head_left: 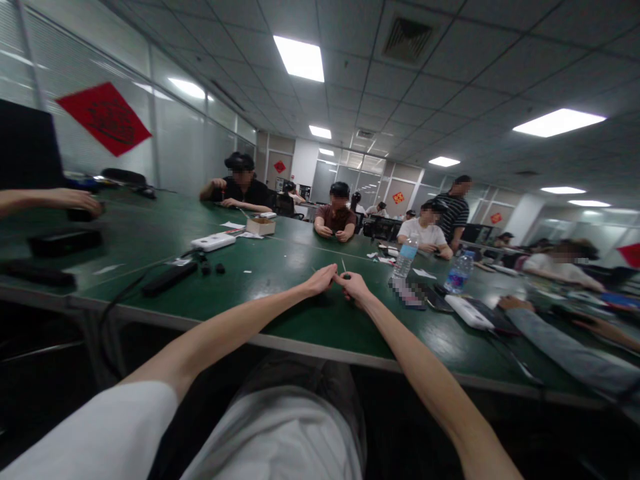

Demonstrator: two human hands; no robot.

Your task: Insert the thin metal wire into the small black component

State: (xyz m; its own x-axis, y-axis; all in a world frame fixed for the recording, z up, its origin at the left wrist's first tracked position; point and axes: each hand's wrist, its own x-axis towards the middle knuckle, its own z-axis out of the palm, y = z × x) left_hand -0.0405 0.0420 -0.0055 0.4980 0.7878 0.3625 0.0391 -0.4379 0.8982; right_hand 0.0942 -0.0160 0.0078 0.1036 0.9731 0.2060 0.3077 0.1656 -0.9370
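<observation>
Over the green table [280,320], my left hand [323,280] and my right hand [354,288] meet in front of me, fingertips close together. The fingers of my left hand are closed in a pinch; what they hold, if anything, is too small to make out. My right hand is closed around a small dark object [347,276], mostly hidden by the fingers. A thin pale stick [343,265] points up beside it; I cannot tell whether the two are joined. Beneath the hands the tabletop lies in shadow.
To the left are a long black block [170,279], small black pieces [204,263], a white power strip [214,241] and a cardboard box [261,227]. On the right stand two water bottles [406,257], a phone-like item [407,293] and another white strip [469,312]. A co-worker's sleeve [560,340] reaches in.
</observation>
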